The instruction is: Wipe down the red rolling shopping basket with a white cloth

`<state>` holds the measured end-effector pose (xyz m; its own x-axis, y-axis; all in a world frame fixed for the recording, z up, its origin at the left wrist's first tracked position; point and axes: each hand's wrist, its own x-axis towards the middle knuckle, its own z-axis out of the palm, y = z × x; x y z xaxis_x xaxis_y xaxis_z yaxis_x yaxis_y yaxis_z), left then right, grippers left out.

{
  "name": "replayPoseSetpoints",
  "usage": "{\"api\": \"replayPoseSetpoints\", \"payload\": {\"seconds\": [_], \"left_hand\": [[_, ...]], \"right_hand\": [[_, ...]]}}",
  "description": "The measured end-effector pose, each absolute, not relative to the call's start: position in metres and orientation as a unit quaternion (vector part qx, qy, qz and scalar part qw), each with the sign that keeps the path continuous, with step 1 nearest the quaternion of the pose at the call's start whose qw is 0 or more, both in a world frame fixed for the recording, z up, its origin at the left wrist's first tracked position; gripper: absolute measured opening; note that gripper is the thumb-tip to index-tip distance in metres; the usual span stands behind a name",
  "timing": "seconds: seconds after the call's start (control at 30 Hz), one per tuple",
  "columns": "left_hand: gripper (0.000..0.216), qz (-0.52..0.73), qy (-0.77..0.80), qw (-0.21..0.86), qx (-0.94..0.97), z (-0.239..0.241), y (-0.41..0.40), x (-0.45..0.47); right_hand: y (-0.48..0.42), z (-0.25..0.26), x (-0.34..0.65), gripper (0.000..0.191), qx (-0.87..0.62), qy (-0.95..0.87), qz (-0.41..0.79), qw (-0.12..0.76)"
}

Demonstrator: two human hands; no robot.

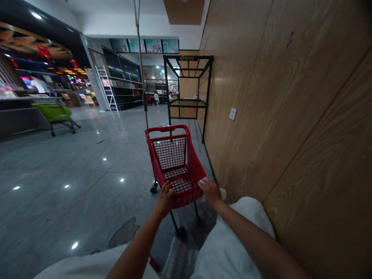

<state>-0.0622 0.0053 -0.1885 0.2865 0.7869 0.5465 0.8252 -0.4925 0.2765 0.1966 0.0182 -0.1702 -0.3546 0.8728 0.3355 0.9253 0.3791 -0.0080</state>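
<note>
A small red shopping cart (174, 155) stands in front of me on the grey floor, its basket holding nothing I can see. My left hand (165, 198) is closed on the near rim of the cart at the left. My right hand (210, 191) rests on the near rim at the right, pressing a white cloth (222, 192) against it. A thin pole (141, 62) rises from the cart's far left corner.
A wood-panelled wall (290, 116) runs close along the right, with a white socket (232, 113). A dark metal rack (188, 85) stands ahead by the wall. A green cart (54, 113) and a ladder (108, 91) are far left. A wet patch (123, 232) lies on the floor.
</note>
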Motion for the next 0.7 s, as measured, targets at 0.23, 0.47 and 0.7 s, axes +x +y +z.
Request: {"api": "replayPoseSetpoints", "payload": {"seconds": [0.23, 0.47, 0.7], "left_hand": [[0.024, -0.204, -0.537, 0.084, -0.814, -0.158, 0.004, -0.168], [0.051, -0.129, -0.511, 0.029, -0.849, -0.139, -0.005, -0.165], [0.029, -0.241, -0.544, 0.065, -0.801, -0.152, -0.022, -0.093]], "right_hand": [[-0.018, -0.164, 0.125, 0.042, -0.435, -0.883, -0.068, 0.161], [-0.011, -0.151, 0.091, 0.043, -0.313, -0.932, -0.088, 0.16], [0.072, -0.105, 0.145, 0.049, -0.522, -0.84, -0.109, 0.097]]}}
